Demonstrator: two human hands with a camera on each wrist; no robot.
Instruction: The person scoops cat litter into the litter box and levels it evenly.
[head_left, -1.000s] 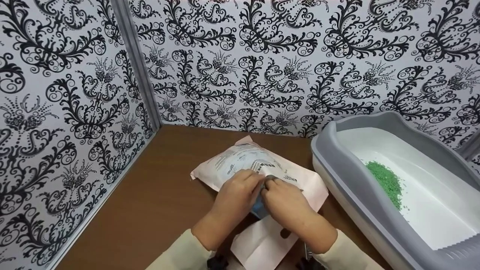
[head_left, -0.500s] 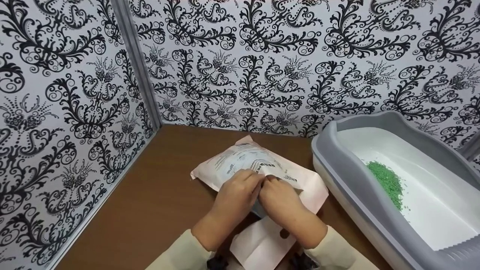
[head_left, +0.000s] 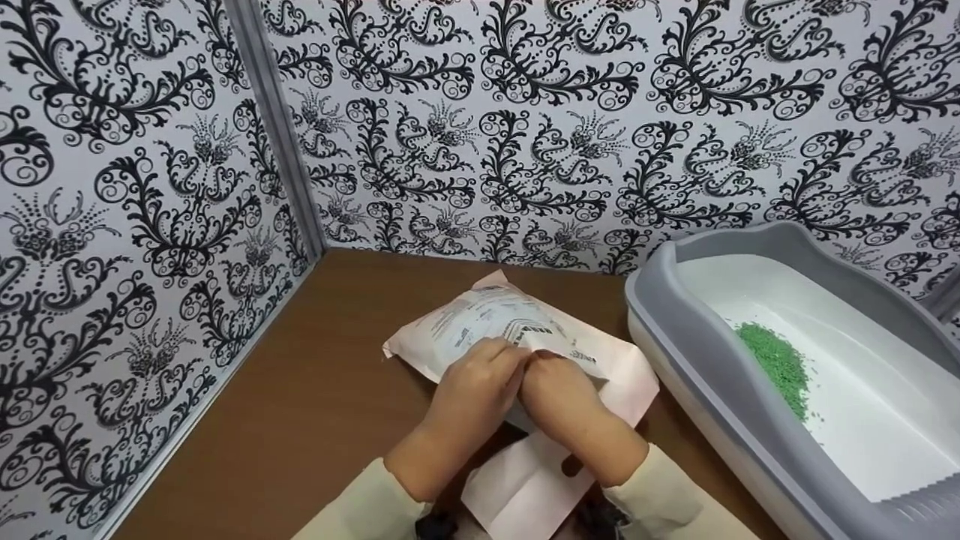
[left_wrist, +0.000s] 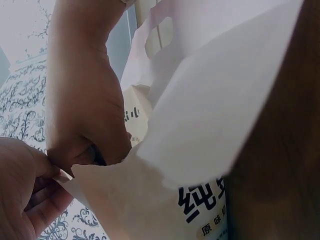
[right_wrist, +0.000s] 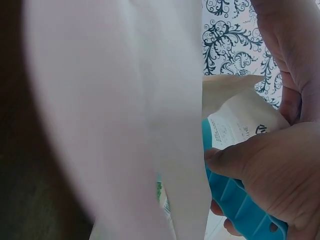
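A pale pink and white printed bag [head_left: 480, 322] lies tilted on the brown table, its torn-looking edge rising under both hands. My left hand [head_left: 480, 382] pinches that edge; in the left wrist view its fingers [left_wrist: 47, 200] meet the edge beside the right hand. My right hand [head_left: 559, 397] reaches over the opening, its fingertips hidden behind the edge. In the right wrist view my right hand curls round a teal ribbed plastic handle [right_wrist: 240, 200] with a hole at its end. The rest of that tool is hidden. A pink flap with an oval hand hole [head_left: 525, 480] extends towards me.
A grey-rimmed white litter box [head_left: 660, 315] stands at the right, close to the bag. Green pellets [head_left: 776, 367] lie heaped on its floor. Patterned walls [head_left: 480, 135] bound the brown table [head_left: 300, 405] at the back and left.
My right hand and forearm have shifted slightly left and turned over the bag's opening. The blue patch seen below the hands is now hidden. My left hand stays nearly still.
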